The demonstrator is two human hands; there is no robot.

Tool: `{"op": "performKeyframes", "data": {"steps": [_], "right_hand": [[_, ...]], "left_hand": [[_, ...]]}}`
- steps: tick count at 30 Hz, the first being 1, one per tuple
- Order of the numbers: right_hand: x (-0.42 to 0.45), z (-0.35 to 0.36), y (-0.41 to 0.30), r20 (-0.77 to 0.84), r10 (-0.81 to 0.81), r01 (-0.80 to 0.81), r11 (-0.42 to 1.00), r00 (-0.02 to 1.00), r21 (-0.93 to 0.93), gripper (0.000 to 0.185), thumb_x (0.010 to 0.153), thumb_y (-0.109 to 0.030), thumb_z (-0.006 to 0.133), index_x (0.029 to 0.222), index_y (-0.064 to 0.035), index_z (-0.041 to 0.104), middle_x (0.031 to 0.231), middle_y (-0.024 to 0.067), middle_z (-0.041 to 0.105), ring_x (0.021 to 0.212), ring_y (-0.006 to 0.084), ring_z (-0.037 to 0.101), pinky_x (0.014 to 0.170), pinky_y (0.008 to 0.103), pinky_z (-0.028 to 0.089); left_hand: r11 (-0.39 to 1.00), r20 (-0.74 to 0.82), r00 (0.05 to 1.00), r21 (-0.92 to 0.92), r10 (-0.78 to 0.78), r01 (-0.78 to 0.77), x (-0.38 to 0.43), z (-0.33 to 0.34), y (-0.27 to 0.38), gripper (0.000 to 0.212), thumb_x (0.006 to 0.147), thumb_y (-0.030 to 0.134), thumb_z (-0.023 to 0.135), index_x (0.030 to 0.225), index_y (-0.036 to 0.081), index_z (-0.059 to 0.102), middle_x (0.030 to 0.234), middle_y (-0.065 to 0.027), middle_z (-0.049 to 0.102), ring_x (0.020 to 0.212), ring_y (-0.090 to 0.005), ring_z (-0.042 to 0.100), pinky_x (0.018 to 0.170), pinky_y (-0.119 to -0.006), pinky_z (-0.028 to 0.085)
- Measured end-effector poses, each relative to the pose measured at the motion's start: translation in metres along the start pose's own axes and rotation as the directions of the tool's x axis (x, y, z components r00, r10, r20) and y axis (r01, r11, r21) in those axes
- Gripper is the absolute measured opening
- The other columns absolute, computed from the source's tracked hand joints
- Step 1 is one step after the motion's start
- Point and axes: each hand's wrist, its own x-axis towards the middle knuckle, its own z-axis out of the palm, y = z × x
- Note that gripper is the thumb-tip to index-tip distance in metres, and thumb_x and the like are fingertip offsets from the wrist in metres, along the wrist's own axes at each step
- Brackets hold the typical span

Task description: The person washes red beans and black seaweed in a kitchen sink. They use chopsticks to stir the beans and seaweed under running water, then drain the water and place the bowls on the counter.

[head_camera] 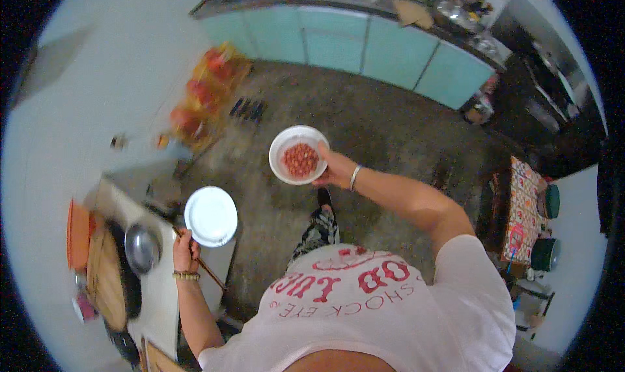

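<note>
My right hand (337,167) grips the rim of a white bowl (277,169), thumb on the near edge. Inside it lies a heap of small reddish-brown peanuts (300,160). The bowl hangs over the floor in front of me. Off to the left, my left hand (185,252) pinches the edge of a shallow white plate (211,216). That same hand also holds brown wooden chopsticks (211,274), which slant across the palm. No food shows on the plate, which is held beside the white worktop.
The white worktop (163,294) on the left carries a metal bowl (142,249) and a round wooden board (105,276). Red-and-yellow bags (200,93) stand by the wall. Green cabinets (332,37) line the far side; a patterned table (522,211) stands right.
</note>
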Motion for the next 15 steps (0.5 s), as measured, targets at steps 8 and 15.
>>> {"op": "performKeyframes", "data": {"steps": [8,15], "right_hand": [[0.012,-0.113,-0.132,-0.184,-0.163,0.167,0.986,0.969,0.007,0.055,0.091,-0.053,0.027,0.132,-0.0157,0.032,0.123,0.0069,0.048,0.103,0.0206,0.053,0.080,0.0395,0.048],[0.056,-0.230,-0.240,-0.286,-0.169,0.211,0.970,0.943,0.124,0.062,0.088,-0.058,0.031,0.132,-0.0156,0.031,0.126,0.0053,0.046,0.107,0.0208,0.052,0.084,0.0396,0.047]], "left_hand": [[0.998,0.303,0.951,0.025,-0.065,0.060,0.200,0.221,0.043,0.015,0.084,0.017,0.056,0.092,0.007,0.048,0.057,0.0016,0.044,0.041,-0.0056,0.035,0.034,-0.019,0.024],[0.983,0.506,0.854,0.180,-0.123,0.035,0.321,0.429,0.124,0.015,0.084,0.017,0.057,0.091,0.008,0.048,0.056,0.0019,0.042,0.043,-0.0054,0.036,0.035,-0.018,0.024]]}}
